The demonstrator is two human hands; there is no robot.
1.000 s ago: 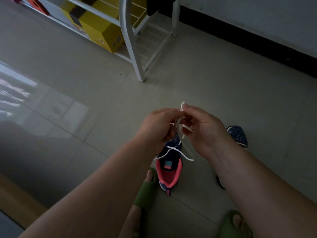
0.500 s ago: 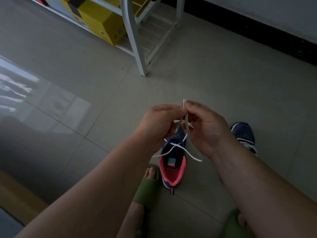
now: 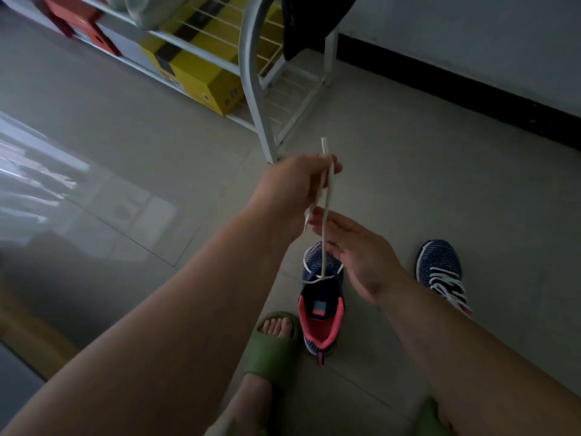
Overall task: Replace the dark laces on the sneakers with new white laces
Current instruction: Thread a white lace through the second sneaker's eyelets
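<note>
The left hand (image 3: pixel 295 187) pinches both ends of the white lace (image 3: pixel 327 196) and holds them up. The right hand (image 3: pixel 355 250) is flat and holds nothing. The lace runs down to the near sneaker (image 3: pixel 320 313) on the floor. I think the ends are being evened; next they must cross into the next holes.

The white lace (image 3: pixel 327 196) runs down to a sneaker (image 3: pixel 321 313) of dark blue knit with a coral-pink lining, a small teal and coral label on the tongue, and a white edge round the toe. At 3 o'clock from it, the second sneaker (image 3: pixel 440 272) shows the same speckled navy knit, crossed by white laces. The slide sandal (image 3: pixel 272 347) is olive green. At 11 o'clock, a white rack (image 3: pixel 251 89) holds a yellow box with black stripes (image 3: pixel 195 67) and a red box (image 3: pixel 81 23). The floor (image 3: pixel 125 136) is pale grey tile.
</note>
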